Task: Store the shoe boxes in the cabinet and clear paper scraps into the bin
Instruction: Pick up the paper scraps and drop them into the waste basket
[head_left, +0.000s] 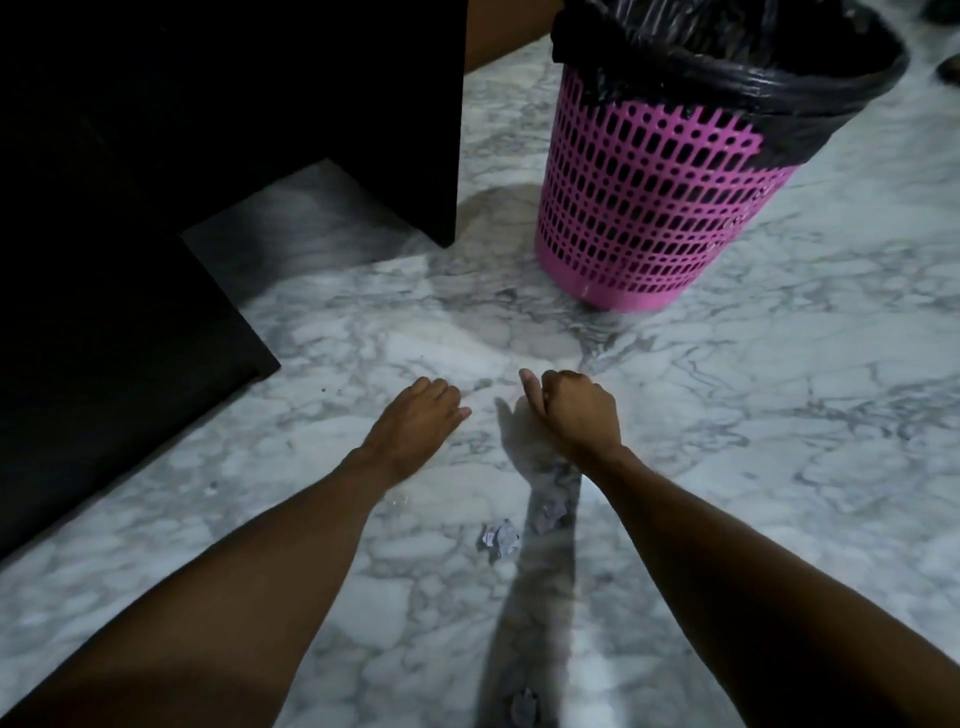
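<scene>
My left hand (423, 415) hovers low over the marble floor, fingers curled downward, and nothing shows in it. My right hand (574, 410) is closed in a fist with the thumb sticking out; I cannot see whether anything is inside. A pink perforated bin (649, 208) with a black liner stands beyond the hands, to the right. Crumpled paper scraps lie on the floor: one (498, 538) between my forearms, one (550, 512) in the shadow of my right arm, one (524, 706) near the bottom edge. No shoe boxes are visible.
A dark cabinet (234, 104) fills the upper left, its dark panel (104, 364) jutting out over the floor on the left. A dark object (950, 70) lies at the far right edge. The floor is grey-veined white marble (753, 415).
</scene>
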